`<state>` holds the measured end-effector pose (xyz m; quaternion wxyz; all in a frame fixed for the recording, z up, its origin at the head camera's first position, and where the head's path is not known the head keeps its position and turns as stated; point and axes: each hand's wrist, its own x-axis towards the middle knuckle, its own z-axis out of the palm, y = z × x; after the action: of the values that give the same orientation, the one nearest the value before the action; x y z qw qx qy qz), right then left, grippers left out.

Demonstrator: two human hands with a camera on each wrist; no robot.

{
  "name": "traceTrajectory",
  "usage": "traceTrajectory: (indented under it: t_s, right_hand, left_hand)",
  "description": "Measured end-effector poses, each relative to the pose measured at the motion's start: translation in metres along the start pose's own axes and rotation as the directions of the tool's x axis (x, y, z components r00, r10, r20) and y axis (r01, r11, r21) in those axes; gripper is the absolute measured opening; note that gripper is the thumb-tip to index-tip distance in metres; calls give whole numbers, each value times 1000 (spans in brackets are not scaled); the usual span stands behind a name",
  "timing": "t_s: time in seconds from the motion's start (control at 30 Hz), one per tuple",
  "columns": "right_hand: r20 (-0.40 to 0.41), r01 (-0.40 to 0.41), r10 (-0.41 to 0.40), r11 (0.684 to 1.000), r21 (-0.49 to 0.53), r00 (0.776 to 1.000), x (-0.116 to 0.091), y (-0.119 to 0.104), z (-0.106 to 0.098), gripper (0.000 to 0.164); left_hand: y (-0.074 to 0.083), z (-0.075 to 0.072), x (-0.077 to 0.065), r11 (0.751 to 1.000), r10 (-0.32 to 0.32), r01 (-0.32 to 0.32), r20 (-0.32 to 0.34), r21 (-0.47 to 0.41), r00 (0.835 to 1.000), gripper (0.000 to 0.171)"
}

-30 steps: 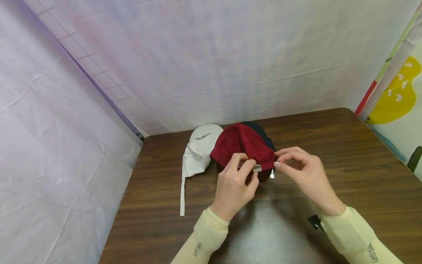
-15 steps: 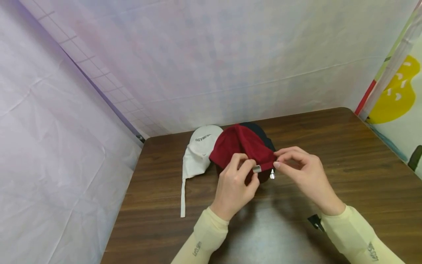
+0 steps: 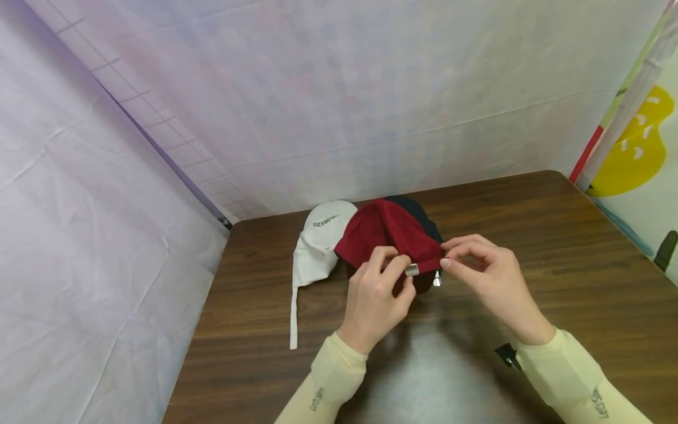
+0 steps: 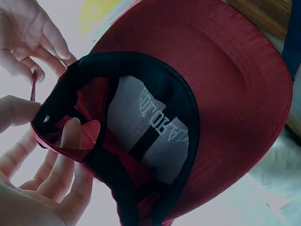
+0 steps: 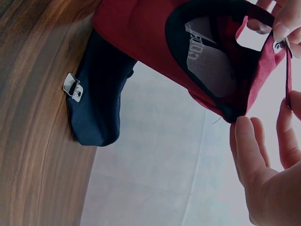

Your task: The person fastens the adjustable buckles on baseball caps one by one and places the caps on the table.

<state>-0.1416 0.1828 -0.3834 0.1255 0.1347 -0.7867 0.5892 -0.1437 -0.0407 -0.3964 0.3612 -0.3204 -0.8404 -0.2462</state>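
Note:
Both hands hold a dark red baseball cap [image 3: 365, 232] over the table, its open underside toward the wrist cameras. My left hand [image 3: 375, 297] pinches the cap's back strap beside a silver metal buckle [image 3: 412, 270]; one finger reaches into the back opening in the left wrist view. My right hand [image 3: 492, 274] pinches the thin loose end of the strap [image 5: 288, 77] between thumb and finger. Some of its other fingers lie at the cap's edge in the right wrist view. A black sweatband [image 4: 190, 101] and white mesh with lettering show inside the crown.
On the brown wooden table [image 3: 254, 377], a white cap [image 3: 318, 253] with dark lettering lies left of the red one, its strap trailing forward. Behind and under the red cap is a navy cap [image 5: 101, 89] with a silver clasp [image 5: 75, 88]. A pale curtain [image 3: 371, 106] hangs behind.
The red cap shifts very slightly to the left. Both hands keep their grip on its strap and stay in nearly the same place.

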Motion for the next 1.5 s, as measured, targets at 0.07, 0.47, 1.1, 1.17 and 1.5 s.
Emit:
traceTrajectory:
  t_s: [0.07,0.47,1.1,1.17,1.5]
  right_hand:
    - [2,-3,3,1000,-3,1000,-1,-8,0,7]
    - [0,1,-1,1000,-10,1000,0,-3,0,7]
    - [-4,-9,9,999,-31,1000,-3,-19,1,6]
    - [-4,-8,8,1000,-23,1000,-3,-19,1,6]
    - [-13,2,-2,1000,-22,1000,-1,10,-1,6]
  left_hand:
    - [0,0,0,1000,-1,1,-2,7,1000,22]
    - [-1,0,0,1000,4,-4,-15,28,1000,22]
    - [-3,1,-2,999,-6,6,7,-50,1000,22]
    - [-3,1,-2,998,-3,3,9,-63,1000,23]
    - [-4,2,-4,1000,-3,3,0,-31,1000,23]
